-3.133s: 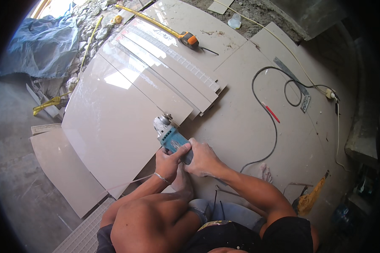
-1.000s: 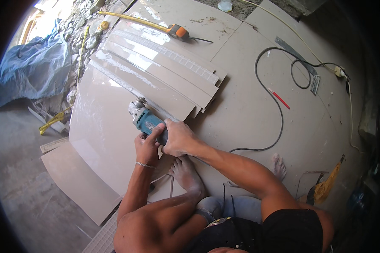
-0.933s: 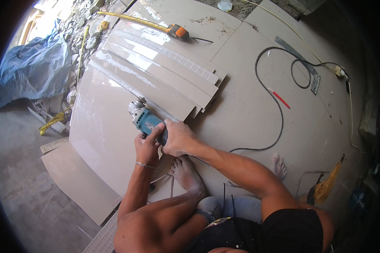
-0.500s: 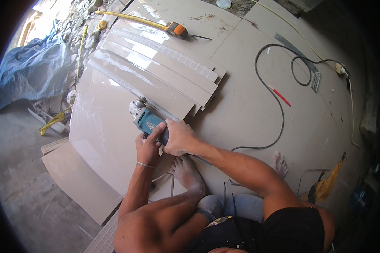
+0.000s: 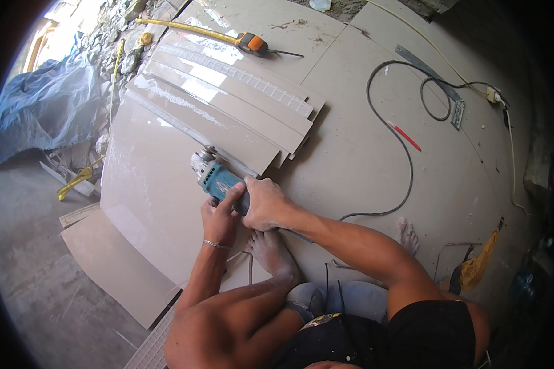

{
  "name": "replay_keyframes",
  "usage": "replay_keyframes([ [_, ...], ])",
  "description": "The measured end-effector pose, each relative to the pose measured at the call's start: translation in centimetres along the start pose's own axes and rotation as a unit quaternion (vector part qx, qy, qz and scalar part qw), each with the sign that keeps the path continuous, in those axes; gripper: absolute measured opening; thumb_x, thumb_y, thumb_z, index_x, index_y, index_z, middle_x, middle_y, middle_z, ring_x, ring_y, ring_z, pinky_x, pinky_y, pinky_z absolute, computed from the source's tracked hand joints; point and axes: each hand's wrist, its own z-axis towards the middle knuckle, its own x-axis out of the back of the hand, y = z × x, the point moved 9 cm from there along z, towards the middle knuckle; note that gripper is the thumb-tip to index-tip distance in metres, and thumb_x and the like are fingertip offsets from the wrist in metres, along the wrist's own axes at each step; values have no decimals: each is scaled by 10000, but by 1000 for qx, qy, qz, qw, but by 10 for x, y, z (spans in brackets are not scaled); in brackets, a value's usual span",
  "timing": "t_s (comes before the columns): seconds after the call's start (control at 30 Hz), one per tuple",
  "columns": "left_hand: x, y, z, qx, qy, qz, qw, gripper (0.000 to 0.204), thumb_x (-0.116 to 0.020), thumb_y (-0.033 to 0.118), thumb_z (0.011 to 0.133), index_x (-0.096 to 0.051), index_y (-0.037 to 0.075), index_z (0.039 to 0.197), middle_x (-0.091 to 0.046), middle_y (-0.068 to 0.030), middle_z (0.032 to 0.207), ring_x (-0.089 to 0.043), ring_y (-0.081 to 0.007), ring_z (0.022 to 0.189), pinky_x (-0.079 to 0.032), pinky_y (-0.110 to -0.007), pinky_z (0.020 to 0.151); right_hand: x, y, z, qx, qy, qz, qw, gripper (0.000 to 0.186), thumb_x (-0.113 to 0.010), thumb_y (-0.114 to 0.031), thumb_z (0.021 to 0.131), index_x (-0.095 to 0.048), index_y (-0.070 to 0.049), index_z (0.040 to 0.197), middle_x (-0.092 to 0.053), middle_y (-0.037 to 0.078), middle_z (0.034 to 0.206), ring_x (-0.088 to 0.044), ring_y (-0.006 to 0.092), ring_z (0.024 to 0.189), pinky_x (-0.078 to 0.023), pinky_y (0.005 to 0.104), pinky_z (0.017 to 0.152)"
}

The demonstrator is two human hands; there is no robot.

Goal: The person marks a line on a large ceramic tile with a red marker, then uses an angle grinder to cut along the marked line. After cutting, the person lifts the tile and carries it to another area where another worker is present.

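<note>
A teal angle grinder [image 5: 220, 179] is held in both my hands over a large glossy beige tile [image 5: 148, 178]. My right hand [image 5: 266, 202] wraps round the rear of its dark handle. With its thumb on top, my left hand [image 5: 221, 212] grips the body from the near left side. The grinder's metal head, with its disc [image 5: 208, 152], sits at the dusty edge strip [image 5: 184, 126] that crosses the tile. Whether the disc touches the tile I cannot tell.
Several cut tile strips [image 5: 246, 104] lie beyond the grinder, a tape measure [image 5: 251, 43] above them. A black cable [image 5: 406, 178] curls at right beside a red pencil [image 5: 406, 138] and a metal square [image 5: 458, 114]. Blue sheeting [image 5: 43, 104] lies far left. My bare foot [image 5: 274, 255] rests near the grinder.
My hands and the grinder have shifted very slightly right and nearer to me in the picture. The surroundings have slid a little left with the view. Both hands keep their hold.
</note>
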Motion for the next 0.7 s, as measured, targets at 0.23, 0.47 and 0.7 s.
replay_keyframes([
  [0.23,-5,-3,-10,8,7,27,1000,316,-828,226,941,-701,-35,1067,-733,-84,933,-701,-135,743,-516,-256,626,5,0,-14,-7,-15,16,1000,570,-779,-111,748,-572,92,1239,-712,350,1126,-694,485,1159,-572,485,1014],
  [0.47,-5,-11,-9,8,-8,16,1000,338,-857,209,906,-718,-37,1090,-749,-81,999,-716,-151,862,-556,-287,778,1,7,-17,-5,-18,16,1000,587,-779,-112,753,-558,98,1256,-703,365,1137,-695,500,1148,-575,490,1008],
  [0.7,-4,-18,-14,15,5,26,1000,347,-871,226,895,-717,-31,1070,-743,-75,981,-704,-143,844,-537,-283,733,-1,17,-21,-9,7,19,1000,685,-828,-160,689,-567,93,1270,-722,355,1072,-714,504,1084,-593,499,953],
])
